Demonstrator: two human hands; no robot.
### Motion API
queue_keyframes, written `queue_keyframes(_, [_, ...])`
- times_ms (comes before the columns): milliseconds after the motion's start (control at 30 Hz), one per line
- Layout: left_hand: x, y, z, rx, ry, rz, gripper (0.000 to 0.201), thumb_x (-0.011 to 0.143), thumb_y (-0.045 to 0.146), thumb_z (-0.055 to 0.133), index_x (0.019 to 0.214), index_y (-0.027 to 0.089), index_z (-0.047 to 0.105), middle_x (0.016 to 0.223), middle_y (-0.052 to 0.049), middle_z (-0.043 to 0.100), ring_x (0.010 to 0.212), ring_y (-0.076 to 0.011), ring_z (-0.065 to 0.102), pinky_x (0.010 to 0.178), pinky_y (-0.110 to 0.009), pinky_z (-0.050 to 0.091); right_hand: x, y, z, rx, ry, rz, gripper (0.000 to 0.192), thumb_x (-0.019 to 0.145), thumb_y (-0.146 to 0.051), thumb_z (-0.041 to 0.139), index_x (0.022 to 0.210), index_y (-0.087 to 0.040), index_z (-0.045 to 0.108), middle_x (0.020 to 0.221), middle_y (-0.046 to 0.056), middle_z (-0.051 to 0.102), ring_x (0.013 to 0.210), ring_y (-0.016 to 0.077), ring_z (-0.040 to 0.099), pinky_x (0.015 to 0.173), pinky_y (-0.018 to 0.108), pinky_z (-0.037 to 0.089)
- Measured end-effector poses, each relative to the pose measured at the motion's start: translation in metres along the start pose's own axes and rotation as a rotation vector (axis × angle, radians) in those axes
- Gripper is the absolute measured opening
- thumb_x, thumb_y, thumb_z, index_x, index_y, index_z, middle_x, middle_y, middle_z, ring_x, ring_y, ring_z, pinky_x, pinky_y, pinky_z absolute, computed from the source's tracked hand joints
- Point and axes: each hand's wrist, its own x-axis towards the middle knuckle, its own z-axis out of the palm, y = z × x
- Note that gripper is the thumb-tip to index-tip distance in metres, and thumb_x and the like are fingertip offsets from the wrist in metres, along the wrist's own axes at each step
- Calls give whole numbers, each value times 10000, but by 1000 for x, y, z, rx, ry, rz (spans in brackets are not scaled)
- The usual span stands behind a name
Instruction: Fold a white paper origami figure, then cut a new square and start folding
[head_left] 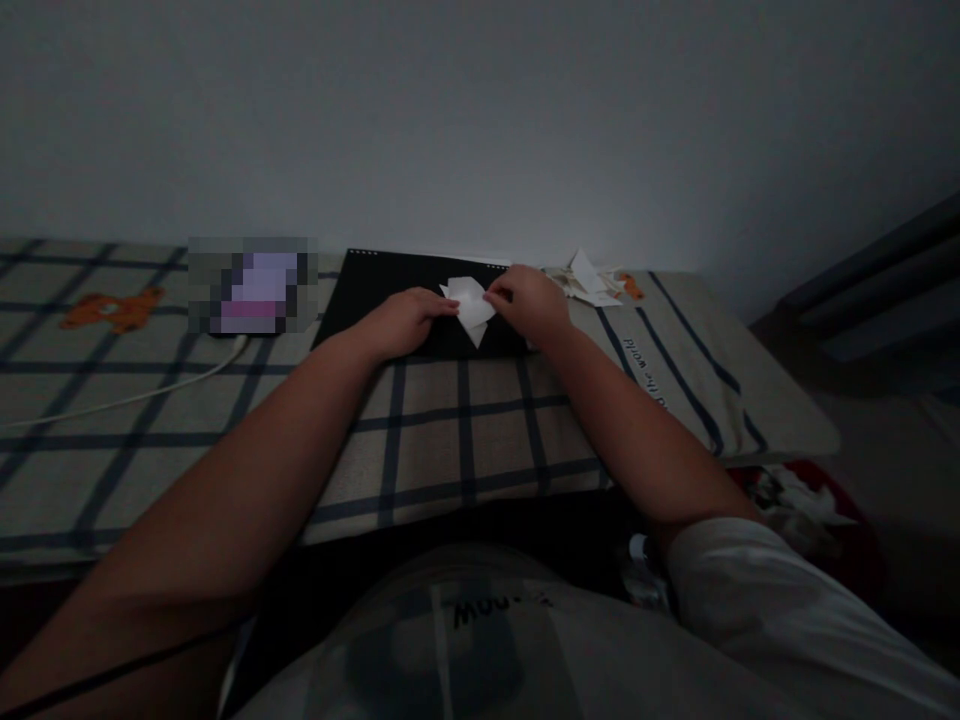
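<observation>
pinching the right edge of a small folded white paper (471, 308) between thumb and fingertips of my right hand (531, 300); that grip is looking closed. my left hand (409, 318) is lying palm down, its fingertips touching the paper's left edge; i am unable to tell if its thumb is gripping from beneath. the paper is sitting between my 2 hands, its pointed corner facing me, over a black sheet (360, 300) with small holes running along its far edge.

the sheet is resting on a checked cloth (435, 430), near the wall (450, 120). just beyond my right hand, a heap of pale paper pieces (592, 285) is lying on the cloth. well off to the left, a blurred device (259, 285) is showing a lit screen, a white cable (187, 381) reaching its near edge. lower right, a red bin (862, 560) is holding crumpled white stuff. the light is running dim.
</observation>
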Motion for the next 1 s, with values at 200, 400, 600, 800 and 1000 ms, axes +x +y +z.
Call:
queue_keyframes(200, [0, 8, -4, 121, -90, 0, 575, 945, 178, 434, 1408, 251, 767, 1507, -30, 722, 1438, -233, 635, 1271, -415, 459, -4, -10, -9, -83, -2, -128, 270, 1053, -276, 571, 1114, -200, 823, 1195, 132, 776, 1102, 280, 664, 884, 377, 463])
queue_keyframes(400, [-1, 17, -6, 174, -100, -23, 552, 1003, 210, 411, 1456, 219, 726, 1542, -61, 696, 1446, -241, 629, 1260, -408, 469, -3, -7, -9, -74, -89, -213, 241, 1028, -246, 578, 1096, -199, 804, 1147, 121, 792, 1074, 278, 654, 915, 393, 453])
queue_keyframes(600, [-1, 16, -4, 155, -41, -29, 561, 989, 178, 414, 1455, 199, 724, 1523, -80, 707, 1425, -247, 651, 1245, -420, 493, -2, 3, 2, -80, -141, -207, 332, 985, -271, 700, 1306, -215, 758, 1291, 118, 770, 1170, 295, 646, 985, 411, 449])
queue_keyframes(800, [-1, 10, -2, 138, 23, 2, 564, 962, 156, 421, 1406, 205, 764, 1506, -80, 720, 1425, -261, 648, 1257, -450, 489, -4, 3, 6, -154, -162, -214, 328, 1028, -322, 659, 1319, -217, 768, 1289, 136, 752, 1207, 319, 619, 1012, 448, 427])
queue_keyframes(1000, [-1, 12, -3, 188, -24, 9, 552, 950, 168, 447, 1397, 192, 770, 1501, -100, 719, 1407, -297, 643, 1241, -509, 494, -8, -1, 4, -231, -78, -246, 346, 1020, -316, 657, 1336, -242, 778, 1411, 154, 678, 1335, 383, 509, 1068, 536, 364])
